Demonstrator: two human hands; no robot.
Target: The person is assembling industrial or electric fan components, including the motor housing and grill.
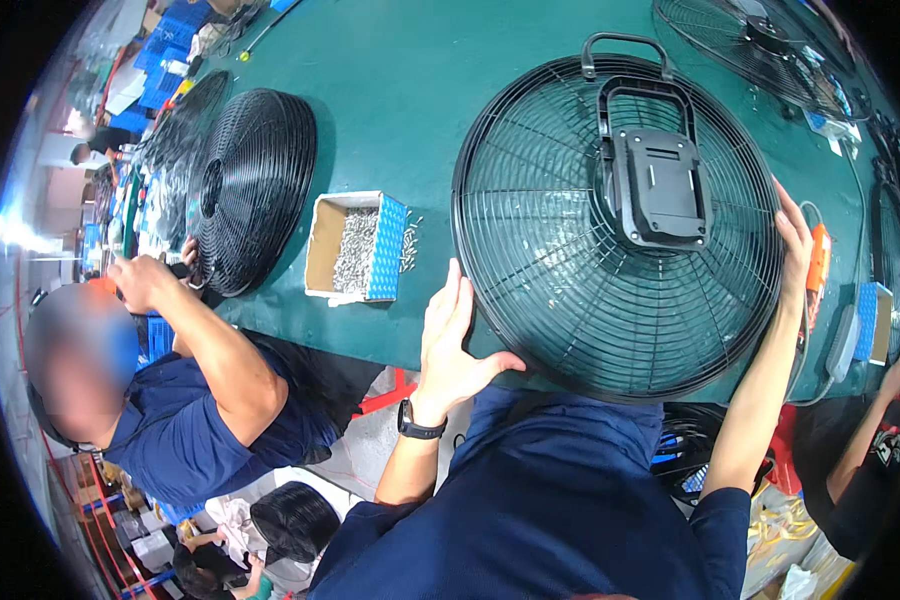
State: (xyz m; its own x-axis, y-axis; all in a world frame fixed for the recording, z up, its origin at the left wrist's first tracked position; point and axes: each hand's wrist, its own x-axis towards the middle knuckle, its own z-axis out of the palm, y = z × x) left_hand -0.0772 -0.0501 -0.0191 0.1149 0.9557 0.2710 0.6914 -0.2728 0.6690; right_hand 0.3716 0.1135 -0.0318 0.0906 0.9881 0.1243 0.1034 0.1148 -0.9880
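A round black fan (570,290) with a wire guard lies on the green table before me. Its back faces up, with a black motor housing (662,190) and a loop carrying handle (627,40) at the far rim. Beside the near left rim is my left hand (452,340), fingers stretched, thumb spread, nothing in it; whether its fingertips touch the rim I cannot tell. My right hand (794,245) holds the guard's right rim, its thumb hidden from view.
An open carton of small metal screws (355,250) stands left of the fan, some spilled beside it. A co-worker (190,430) at left handles another fan guard (260,190). An orange tool (819,258) and cable lie at right. Another fan (760,40) sits far right.
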